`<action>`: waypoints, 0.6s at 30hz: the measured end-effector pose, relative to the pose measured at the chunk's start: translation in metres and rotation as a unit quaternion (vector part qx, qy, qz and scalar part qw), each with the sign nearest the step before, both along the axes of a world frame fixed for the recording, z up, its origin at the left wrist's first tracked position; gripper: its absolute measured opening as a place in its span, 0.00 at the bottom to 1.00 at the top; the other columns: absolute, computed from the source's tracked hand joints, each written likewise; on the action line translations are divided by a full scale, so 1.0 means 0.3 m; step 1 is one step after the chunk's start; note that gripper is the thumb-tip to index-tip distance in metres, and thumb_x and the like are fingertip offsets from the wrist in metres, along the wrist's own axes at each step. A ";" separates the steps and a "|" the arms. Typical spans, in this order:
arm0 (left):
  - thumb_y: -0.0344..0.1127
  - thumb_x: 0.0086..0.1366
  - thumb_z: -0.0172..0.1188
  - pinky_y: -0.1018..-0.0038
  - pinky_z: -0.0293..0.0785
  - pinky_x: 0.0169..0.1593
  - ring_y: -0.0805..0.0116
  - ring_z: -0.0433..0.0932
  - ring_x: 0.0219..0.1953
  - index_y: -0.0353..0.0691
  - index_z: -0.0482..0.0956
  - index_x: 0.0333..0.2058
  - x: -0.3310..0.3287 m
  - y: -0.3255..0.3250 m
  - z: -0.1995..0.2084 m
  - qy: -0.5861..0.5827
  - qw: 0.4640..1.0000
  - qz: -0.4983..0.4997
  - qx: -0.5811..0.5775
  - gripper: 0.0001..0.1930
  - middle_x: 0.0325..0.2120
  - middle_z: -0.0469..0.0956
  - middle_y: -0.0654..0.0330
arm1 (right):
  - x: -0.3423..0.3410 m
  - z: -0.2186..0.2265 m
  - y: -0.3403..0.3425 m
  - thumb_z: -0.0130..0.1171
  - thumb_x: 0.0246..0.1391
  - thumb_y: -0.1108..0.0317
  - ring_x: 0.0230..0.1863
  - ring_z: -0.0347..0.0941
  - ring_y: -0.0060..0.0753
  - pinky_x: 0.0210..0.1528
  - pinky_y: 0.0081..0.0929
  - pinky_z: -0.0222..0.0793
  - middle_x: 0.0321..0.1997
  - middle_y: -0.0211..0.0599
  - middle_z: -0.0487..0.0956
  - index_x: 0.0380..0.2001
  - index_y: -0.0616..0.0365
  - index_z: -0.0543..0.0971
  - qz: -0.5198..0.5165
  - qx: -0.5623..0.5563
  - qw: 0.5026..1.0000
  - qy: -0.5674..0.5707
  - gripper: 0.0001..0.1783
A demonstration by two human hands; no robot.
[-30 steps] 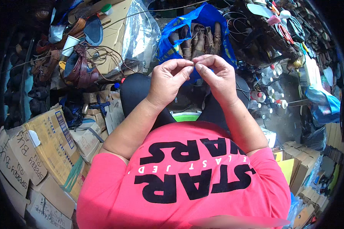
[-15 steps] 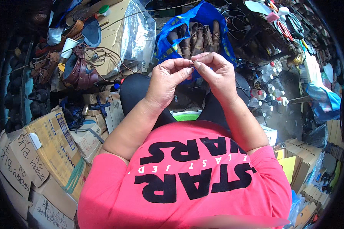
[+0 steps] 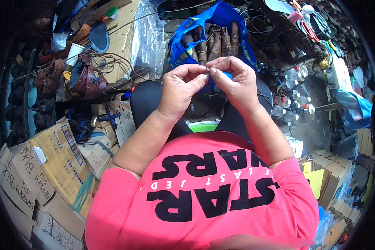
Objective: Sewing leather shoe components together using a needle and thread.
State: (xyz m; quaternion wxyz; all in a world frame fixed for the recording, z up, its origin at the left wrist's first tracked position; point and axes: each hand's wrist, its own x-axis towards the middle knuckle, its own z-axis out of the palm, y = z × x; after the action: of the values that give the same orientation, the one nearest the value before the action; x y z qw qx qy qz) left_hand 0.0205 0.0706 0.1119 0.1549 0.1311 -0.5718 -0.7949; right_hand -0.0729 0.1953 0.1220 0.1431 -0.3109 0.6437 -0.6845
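Note:
Fingertips to fingertips, my left hand [image 3: 180,88] and my right hand [image 3: 236,82] meet in front of me above my knees. Both are closed in a pinch. A tiny dark, thin thing [image 3: 207,71] shows between the fingertips, too small to name. Just beyond the hands stands a blue plastic bag [image 3: 180,48], holding several brown, string-wrapped long pieces [image 3: 215,43]. My bent legs in dark cloth lie below the hands, and a green-topped seat or basin [image 3: 203,126] shows between them.
Flattened cardboard [image 3: 120,31] under clear plastic lies at the far left, with brown leather pieces, cords and a white cup [image 3: 74,54]. Marked cardboard boxes [image 3: 56,156] fill the near left. On the right stand several bottles [image 3: 293,83], a blue bag [image 3: 354,104] and more cartons [image 3: 325,175].
My pinched fingertips have shifted very slightly to the left. Both hands stay together, and the things around them have hardly changed.

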 end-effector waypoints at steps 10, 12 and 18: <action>0.22 0.56 0.58 0.79 0.72 0.44 0.75 0.76 0.36 0.33 0.77 0.37 0.007 0.001 0.008 -0.004 1.000 0.001 0.003 0.09 0.33 0.78 0.60 | 0.005 0.023 0.000 0.61 0.42 0.74 0.33 0.76 0.26 0.39 0.22 0.70 0.29 0.38 0.80 0.22 0.64 0.77 -0.021 0.024 0.996 0.078 0.04; 0.22 0.56 0.58 0.79 0.72 0.44 0.75 0.75 0.36 0.33 0.77 0.37 0.007 0.001 0.007 0.003 1.000 0.001 0.004 0.09 0.33 0.78 0.60 | 0.005 0.023 0.001 0.61 0.42 0.74 0.33 0.76 0.27 0.39 0.22 0.70 0.30 0.38 0.80 0.22 0.64 0.77 -0.021 0.024 0.996 0.079 0.04; 0.22 0.56 0.58 0.80 0.71 0.43 0.75 0.75 0.35 0.33 0.77 0.37 0.008 0.003 0.008 0.002 1.000 0.001 0.007 0.09 0.33 0.78 0.60 | 0.004 0.019 0.001 0.61 0.41 0.73 0.33 0.77 0.28 0.39 0.23 0.71 0.29 0.38 0.80 0.22 0.63 0.77 -0.025 0.026 0.996 0.086 0.05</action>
State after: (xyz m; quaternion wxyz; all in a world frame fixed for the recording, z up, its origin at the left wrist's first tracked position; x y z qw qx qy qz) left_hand 0.0229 0.0717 0.1142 0.1565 0.1311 -0.5656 -0.7990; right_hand -0.0717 0.1956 0.1277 0.0781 -0.3481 0.6789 -0.6417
